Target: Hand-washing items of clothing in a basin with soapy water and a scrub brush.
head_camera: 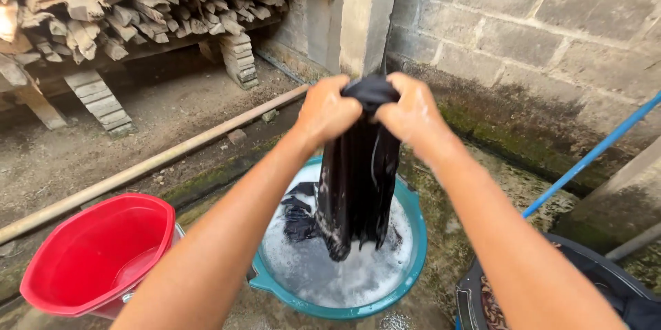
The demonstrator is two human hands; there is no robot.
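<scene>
Over teal basin (413, 261), both hands (372, 113) clenched on black garment (358, 185)

— Where does the single view sit?
— On the person's head, looking forward and down along both forearms, close in.
— And what lies past the fingers (344, 92)?
— Beyond them a block wall (523, 34) and stacked firewood (138, 0); beneath them a teal basin (413, 261); left and below them a red bucket (96, 254)
</scene>
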